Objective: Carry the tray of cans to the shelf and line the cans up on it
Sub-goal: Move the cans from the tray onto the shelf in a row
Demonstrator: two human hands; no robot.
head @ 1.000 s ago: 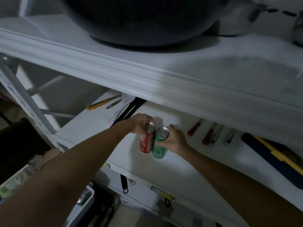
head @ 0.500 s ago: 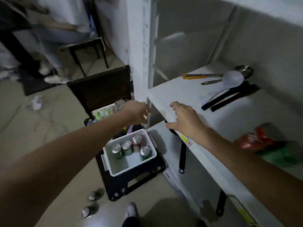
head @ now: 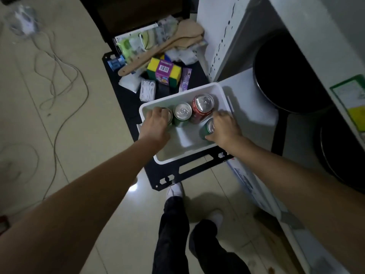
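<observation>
At the centre of the frame the white tray (head: 221,91) sat on a black platform (head: 189,171), just left of the shelf (head: 256,107). Four cans stood upright in it. The left hand (head: 156,125) was closed over the top of the leftmost can (head: 169,115). The right hand (head: 225,127) gripped a green can (head: 207,129) at the tray's right side. Between them stood a second green can (head: 182,113) and a red can (head: 203,104), untouched. Packets and wooden spoons (head: 164,48) lay above the tray.
</observation>
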